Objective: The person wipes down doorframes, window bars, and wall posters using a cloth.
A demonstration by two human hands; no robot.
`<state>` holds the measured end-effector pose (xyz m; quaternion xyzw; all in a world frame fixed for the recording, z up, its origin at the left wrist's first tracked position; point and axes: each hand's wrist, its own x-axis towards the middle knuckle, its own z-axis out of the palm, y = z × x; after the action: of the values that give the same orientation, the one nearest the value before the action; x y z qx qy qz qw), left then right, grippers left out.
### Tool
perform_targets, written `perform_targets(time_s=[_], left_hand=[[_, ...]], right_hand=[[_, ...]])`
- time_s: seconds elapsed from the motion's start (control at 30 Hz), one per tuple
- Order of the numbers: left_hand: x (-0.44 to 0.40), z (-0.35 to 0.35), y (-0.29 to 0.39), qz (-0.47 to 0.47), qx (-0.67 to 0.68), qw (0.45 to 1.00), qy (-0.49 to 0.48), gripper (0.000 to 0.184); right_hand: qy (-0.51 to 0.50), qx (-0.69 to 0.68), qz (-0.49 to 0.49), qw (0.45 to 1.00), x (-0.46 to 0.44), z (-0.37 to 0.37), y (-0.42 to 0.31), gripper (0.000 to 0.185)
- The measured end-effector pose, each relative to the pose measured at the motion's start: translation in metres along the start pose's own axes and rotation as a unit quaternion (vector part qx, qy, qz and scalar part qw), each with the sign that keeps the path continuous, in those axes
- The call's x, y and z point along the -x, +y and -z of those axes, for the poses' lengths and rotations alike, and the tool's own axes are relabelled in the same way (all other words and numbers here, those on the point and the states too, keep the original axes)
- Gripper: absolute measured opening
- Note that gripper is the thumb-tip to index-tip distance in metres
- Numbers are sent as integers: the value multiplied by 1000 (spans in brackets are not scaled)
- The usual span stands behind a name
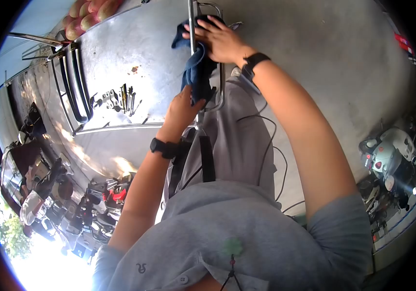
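A dark blue cloth (pixel 194 68) is draped along a shiny metal tube frame (pixel 192 22) in front of my body. My right hand (pixel 222 42) presses the cloth's upper part against the frame, its fingers spread and bent over cloth and tube. Lower down, my left hand (pixel 183 110) grips the cloth's lower end, with finger and thumb around it near the bottom of the frame. The palm sides of both hands are hidden. A black watch (pixel 164 148) is on my left wrist, and a dark band with a device (pixel 251 65) is on my right.
On the left stands a metal-topped table (pixel 116 53) with several small tools and metal parts (pixel 123 101). Black curved tubes (pixel 74 82) lean at its far end. Reddish round bundles (pixel 89 17) are at the top. Scooters (pixel 392 150) stand on the right; a thin cable (pixel 276 140) crosses the floor.
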<state>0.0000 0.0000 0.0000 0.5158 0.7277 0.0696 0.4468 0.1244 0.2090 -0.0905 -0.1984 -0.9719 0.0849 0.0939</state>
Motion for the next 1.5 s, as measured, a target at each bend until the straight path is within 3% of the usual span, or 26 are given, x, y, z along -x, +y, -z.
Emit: perform_targets(time_s=[0.1, 0.13, 0.23, 0.27, 0.3, 0.5, 0.6, 0.7, 0.8, 0.83, 0.9, 0.93, 1.03, 1.17, 1.27, 1.37, 1.4, 1.47, 1.5], left_hand=[[-30, -3, 8, -81, -1, 987, 135, 60], [-30, 3, 13, -68, -15, 988, 136, 59], [-47, -2, 26, -54, -28, 991, 121, 52], [-41, 3, 27, -31, -43, 993, 103, 51], [-34, 5, 29, -8, -53, 995, 83, 49], [19, 18, 30, -116, -96, 983, 102, 29], [50, 27, 41, -213, -124, 967, 63, 32], [74, 10, 62, -246, -112, 963, 19, 27], [68, -22, 70, -251, -170, 953, -28, 24], [64, -35, 66, -261, -182, 947, -31, 23], [64, -61, 54, -265, -231, 935, -51, 22], [66, -74, 46, -258, -268, 926, -66, 21], [75, -90, 19, -228, -282, 927, -100, 18], [84, -84, -14, -268, -289, 915, -88, 14], [89, -87, -37, -232, -255, 935, -84, 12], [88, -82, -57, -232, -248, 938, -70, 12], [85, -85, -71, -223, -250, 939, -74, 14], [86, -74, -78, -250, -231, 939, -44, 16], [86, -70, -78, -264, -222, 938, -28, 17]], right_hand=[[53, -31, -122, 991, -28, 36, -6, 60], [136, -229, -98, 959, -34, 6, -14, 56], [165, -330, -118, 922, -1, -17, -23, 49], [165, -307, -129, 928, 10, -16, -41, 50], [152, -314, -145, 926, 22, -7, -54, 50], [-22, -411, -219, 885, 76, 42, -82, 41], [110, -319, -272, 901, 105, 36, -80, 36], [282, -277, -426, 814, 135, 20, -76, 34], [263, -327, -485, 767, 140, 9, -88, 34], [213, -308, -518, 769, 138, -7, -95, 39], [92, -363, -457, 807, 142, -50, -106, 39], [17, -370, -485, 792, 133, -51, -120, 40], [-37, -228, -529, 817, 118, -23, -152, 33], [-87, -227, -510, 825, 135, -16, -166, 33], [-77, -319, -477, 815, 160, -47, -168, 27], [-151, -314, -492, 798, 165, -50, -174, 29], [-138, -443, -556, 689, 163, -40, -177, 30], [-100, -656, -627, 408, 154, -13, -183, 33], [-125, -579, -613, 523, 157, -22, -180, 33]])
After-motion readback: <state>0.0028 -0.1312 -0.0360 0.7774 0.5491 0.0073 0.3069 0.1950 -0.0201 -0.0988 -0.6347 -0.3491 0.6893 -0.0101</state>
